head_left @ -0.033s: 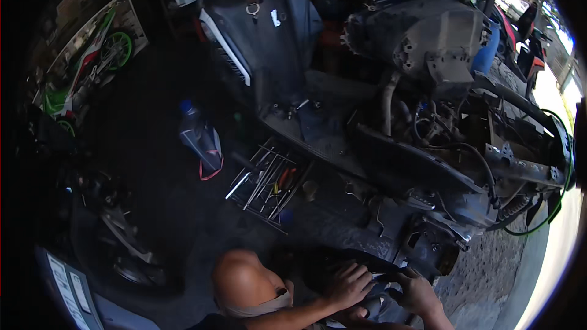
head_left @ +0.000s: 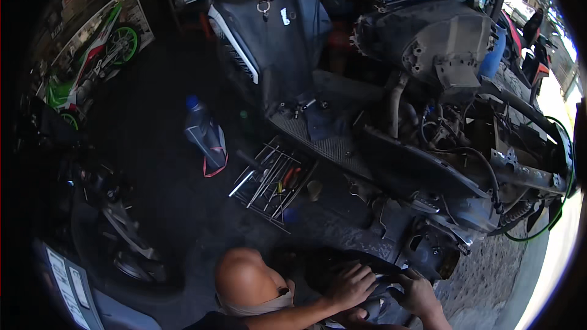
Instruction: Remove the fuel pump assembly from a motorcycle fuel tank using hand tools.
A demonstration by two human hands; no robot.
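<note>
Low in the view, beside my bare knee, lies a black curved part whose exact kind I cannot make out. My left hand is closed over its near edge with the fingers curled. My right hand grips the right end, thumb and fingers bent around it. Greyish, shiny bits show between and beneath the hands, too dark to name. Ahead stands a partly stripped scooter, its frame, hoses and engine area exposed. Small metal parts rest on its footboard.
A wire rack of tools lies on the floor left of the scooter. Near it are a dark bottle with a blue cap and a small round cup. Another dark motorcycle stands at left. A green hose curves at right.
The whole scene has shifted slightly right in the picture, with its upper part also lower. Both hands keep the same hold on the black part.
</note>
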